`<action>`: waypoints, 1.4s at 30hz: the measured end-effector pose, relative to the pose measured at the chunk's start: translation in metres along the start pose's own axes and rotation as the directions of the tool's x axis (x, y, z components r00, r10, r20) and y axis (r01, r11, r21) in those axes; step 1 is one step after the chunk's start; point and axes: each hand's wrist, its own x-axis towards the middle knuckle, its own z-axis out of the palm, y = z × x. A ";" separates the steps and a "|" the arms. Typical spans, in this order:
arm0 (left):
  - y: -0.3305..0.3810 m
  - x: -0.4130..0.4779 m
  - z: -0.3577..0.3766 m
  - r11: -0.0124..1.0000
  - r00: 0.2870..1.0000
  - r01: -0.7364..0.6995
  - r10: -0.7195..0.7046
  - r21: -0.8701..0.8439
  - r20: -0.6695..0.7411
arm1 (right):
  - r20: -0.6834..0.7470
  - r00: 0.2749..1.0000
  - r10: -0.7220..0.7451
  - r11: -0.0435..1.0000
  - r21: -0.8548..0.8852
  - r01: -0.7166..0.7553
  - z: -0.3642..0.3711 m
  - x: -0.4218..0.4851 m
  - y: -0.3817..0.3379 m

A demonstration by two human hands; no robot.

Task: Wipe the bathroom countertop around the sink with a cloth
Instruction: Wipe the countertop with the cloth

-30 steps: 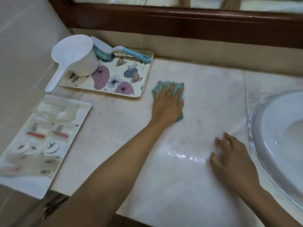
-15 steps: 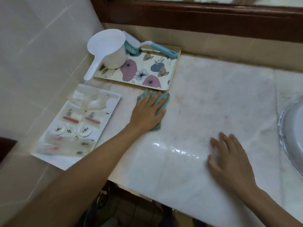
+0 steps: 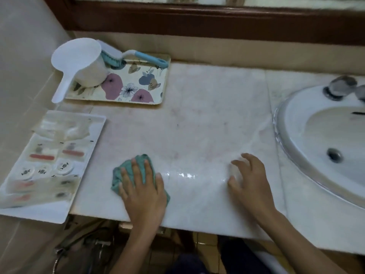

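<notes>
Now the left hand [image 3: 143,191] lies flat on a crumpled teal cloth [image 3: 120,176], fingers straight and spread, pressing it onto the pale marble worktop [image 3: 207,119]. The cloth sits at the worktop's front edge, well to the left of the sink [image 3: 292,155]. The right hand [image 3: 251,182] grasps nothing. Its fingers are loosely bent and its fingertips rest on a wet, shiny patch, between the cloth and the sink and close to the sink's rim.

A second ago the cloth was at the back of the worktop, beside the floral tray [image 3: 136,89]. It has since been drawn forward to the front edge. That reads as one full back-to-front stroke over the strip farthest from the sink. Faint pinkish smudges still show nearer the sink, so that area probably needs wiping next.

Further left of the sink, the floral tray carries a white plastic dipper [image 3: 79,58] and a blue-handled scrub brush [image 3: 126,55]. In front of it, a white tray [image 3: 59,210] holds small packets.
</notes>
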 end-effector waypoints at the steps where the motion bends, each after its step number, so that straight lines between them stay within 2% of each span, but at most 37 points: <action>1: 0.016 -0.004 0.006 0.997 0.997 -0.077 0.077 0.003 0.019 | -0.049 0.999 0.014 1.000 0.003 -0.013 -0.009 -0.012 0.008; 4: 0.073 -0.007 0.026 0.942 0.941 -0.334 0.333 0.018 0.067 | -0.221 0.970 0.104 0.994 -0.014 -0.110 -0.045 -0.036 0.047; 7: 0.136 -0.012 0.045 0.826 0.820 -0.563 0.555 0.021 0.141 | -0.366 0.906 0.213 0.971 -0.021 -0.237 -0.084 -0.048 0.093; 10: 0.193 -0.034 0.063 0.736 0.718 -0.676 0.667 -0.025 0.199 | -0.420 0.862 0.282 0.950 -0.001 -0.311 -0.114 -0.054 0.139; 13: 0.237 -0.077 0.081 0.716 0.699 -0.697 0.689 -0.035 0.193 | -0.410 0.869 0.279 0.949 -0.019 -0.313 -0.135 -0.056 0.177; 17: 0.278 -0.136 0.094 0.694 0.683 -0.720 0.712 -0.014 0.162 | -0.334 0.927 0.170 0.979 -0.052 -0.198 -0.154 -0.054 0.216; 20: 0.283 -0.147 0.095 0.690 0.684 -0.724 0.716 0.006 0.143 | -0.269 0.956 0.119 0.990 -0.038 -0.134 -0.160 -0.057 0.238; 23: 0.278 -0.147 0.094 0.686 0.680 -0.727 0.721 0.002 0.134 | -0.246 0.969 0.023 0.993 -0.105 -0.050 -0.158 -0.062 0.250; 25: 0.273 -0.154 0.090 0.665 0.654 -0.746 0.742 -0.037 0.145 | -0.227 0.974 -0.017 0.991 -0.136 -0.014 -0.157 -0.063 0.254; 29: 0.258 -0.169 0.087 0.564 0.553 -0.819 0.825 -0.109 0.112 | -0.223 0.975 -0.025 0.992 -0.123 -0.002 -0.158 -0.063 0.259; 30: 0.258 -0.173 0.086 0.571 0.559 -0.814 0.820 -0.108 0.123 | -0.223 0.975 -0.020 0.994 -0.110 -0.005 -0.157 -0.064 0.260; 33: 0.278 -0.183 0.094 0.656 0.633 -0.747 0.751 -0.106 0.190 | -0.233 0.972 0.014 0.996 -0.077 -0.033 -0.156 -0.065 0.253; 34: 0.291 -0.187 0.096 0.656 0.620 -0.744 0.749 -0.130 0.233 | -0.231 0.973 0.031 0.997 -0.063 -0.047 -0.157 -0.064 0.251; 37: 0.320 -0.191 0.098 0.529 0.494 -0.843 0.835 -0.103 0.244 | -0.190 0.980 0.059 0.998 -0.009 -0.062 -0.168 -0.056 0.253; 40: 0.300 -0.173 0.095 0.354 0.329 -0.934 0.906 -0.052 0.265 | -0.111 0.992 -0.056 0.993 -0.105 0.044 -0.178 -0.053 0.265; 41: 0.286 -0.163 0.093 0.326 0.299 -0.944 0.913 -0.055 0.278 | -0.086 0.992 -0.090 0.988 -0.137 0.078 -0.179 -0.053 0.268; 42: 0.272 -0.149 0.092 0.321 0.299 -0.946 0.917 -0.045 0.266 | -0.073 0.992 -0.104 0.984 -0.154 0.092 -0.179 -0.054 0.269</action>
